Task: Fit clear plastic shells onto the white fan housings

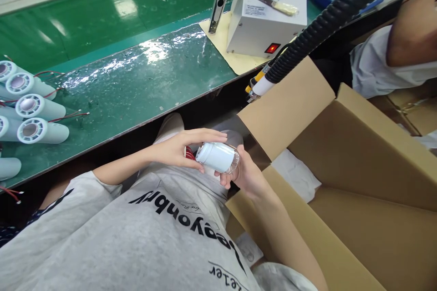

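The left hand (175, 148) and right hand (248, 175) grasped one pale-blue cylinder (218, 157) (clear-ended), seemingly unfinished. Several wired cylinders (54, 131) already lay benchtop.

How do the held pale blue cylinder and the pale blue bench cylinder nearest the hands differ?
The held pale blue cylinder has a transparent end; the pale blue bench cylinder shows a slotted round end. The first is in the right hand; the second lies on the green bench. Both have round bodies.
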A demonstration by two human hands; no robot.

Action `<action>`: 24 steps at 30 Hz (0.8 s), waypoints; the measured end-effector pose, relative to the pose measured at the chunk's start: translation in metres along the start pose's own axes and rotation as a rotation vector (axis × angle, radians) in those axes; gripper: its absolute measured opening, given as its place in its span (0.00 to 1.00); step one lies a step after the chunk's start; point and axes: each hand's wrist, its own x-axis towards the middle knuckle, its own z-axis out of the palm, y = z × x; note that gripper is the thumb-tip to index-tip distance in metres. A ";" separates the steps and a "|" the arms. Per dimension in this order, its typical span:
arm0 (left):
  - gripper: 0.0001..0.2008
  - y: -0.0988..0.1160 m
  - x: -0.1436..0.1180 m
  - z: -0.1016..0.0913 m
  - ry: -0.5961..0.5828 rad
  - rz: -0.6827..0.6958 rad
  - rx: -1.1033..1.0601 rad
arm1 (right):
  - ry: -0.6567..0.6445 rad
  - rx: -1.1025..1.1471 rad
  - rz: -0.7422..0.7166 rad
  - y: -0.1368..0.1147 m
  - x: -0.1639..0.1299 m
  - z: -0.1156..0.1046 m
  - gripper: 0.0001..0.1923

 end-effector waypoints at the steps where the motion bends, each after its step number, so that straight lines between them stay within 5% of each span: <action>1: 0.36 0.000 0.000 0.001 0.008 0.010 0.006 | -0.017 -0.010 0.018 0.001 0.000 0.000 0.41; 3: 0.32 0.001 -0.001 0.004 0.029 0.009 0.014 | -0.042 -0.086 0.034 0.004 -0.002 -0.003 0.42; 5: 0.30 0.005 -0.001 0.006 0.068 -0.059 0.009 | 0.070 -0.280 -0.080 0.009 -0.004 -0.008 0.40; 9: 0.31 0.015 -0.002 0.009 0.137 -0.312 -0.089 | 0.497 -0.871 -0.853 0.018 -0.005 -0.020 0.10; 12: 0.32 0.018 -0.002 0.010 0.124 -0.437 -0.168 | 0.309 -1.062 -1.233 0.020 -0.002 -0.024 0.25; 16: 0.33 0.016 -0.003 0.007 0.050 -0.411 -0.231 | 0.109 -0.844 -1.036 0.021 -0.002 -0.023 0.31; 20: 0.37 0.016 -0.005 0.003 -0.037 -0.315 -0.253 | 0.108 -0.466 -0.741 0.024 -0.006 -0.022 0.27; 24: 0.40 0.012 -0.008 0.004 -0.044 -0.420 -0.329 | 0.146 -0.478 -0.599 0.021 -0.015 -0.025 0.25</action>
